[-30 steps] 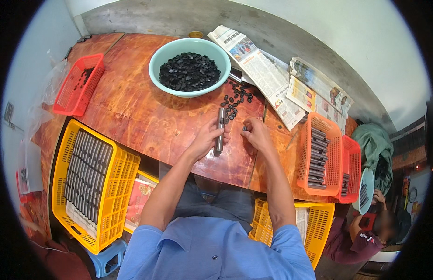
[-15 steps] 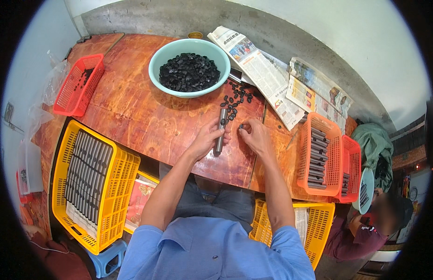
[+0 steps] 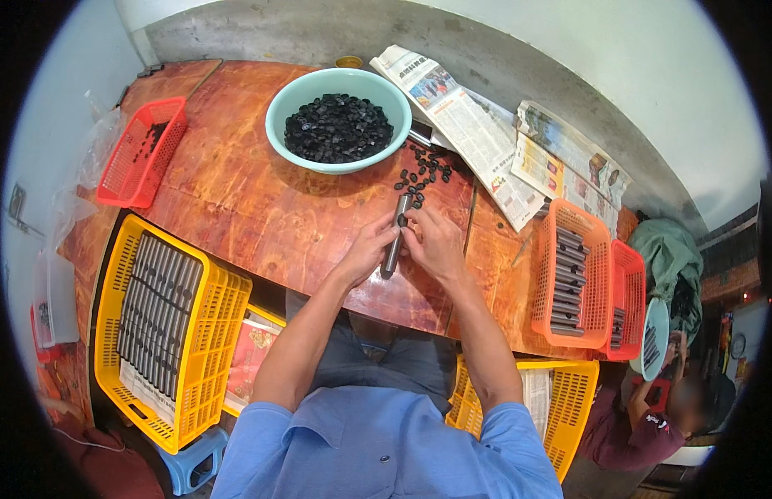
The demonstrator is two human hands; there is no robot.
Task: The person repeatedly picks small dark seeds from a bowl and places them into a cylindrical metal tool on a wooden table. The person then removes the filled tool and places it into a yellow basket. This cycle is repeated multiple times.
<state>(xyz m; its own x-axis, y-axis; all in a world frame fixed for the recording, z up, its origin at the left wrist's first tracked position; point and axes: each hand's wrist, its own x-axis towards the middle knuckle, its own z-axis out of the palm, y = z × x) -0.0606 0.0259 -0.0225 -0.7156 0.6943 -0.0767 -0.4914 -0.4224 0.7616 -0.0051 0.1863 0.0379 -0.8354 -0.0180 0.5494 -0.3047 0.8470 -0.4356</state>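
Note:
A grey metal tube point(image 3: 391, 260) slants over the near part of the table, its far end toward the loose pieces. My left hand point(image 3: 367, 251) is wrapped round its middle from the left. From the right, my right hand point(image 3: 436, 246) meets the tube, thumb and forefinger closed at a small black oval piece point(image 3: 402, 220) on its upper side. The fingertips partly hide how that piece sits. Just beyond the tube lie several loose black oval pieces point(image 3: 421, 176). Many more fill a pale green basin point(image 3: 278, 141) behind them.
Tubes lie in a yellow crate point(image 3: 204, 333) at left and an orange basket point(image 3: 598, 274) at right. A red basket point(image 3: 130, 187) stands far left. Newspapers point(image 3: 477, 137) cover the back right of the table point(image 3: 236, 200). Another person point(image 3: 631, 432) sits at lower right.
My right hand has moved left from the table onto the tube, bringing a small black piece with it. The tube has shifted slightly right in my left hand. The other person's arm has risen.

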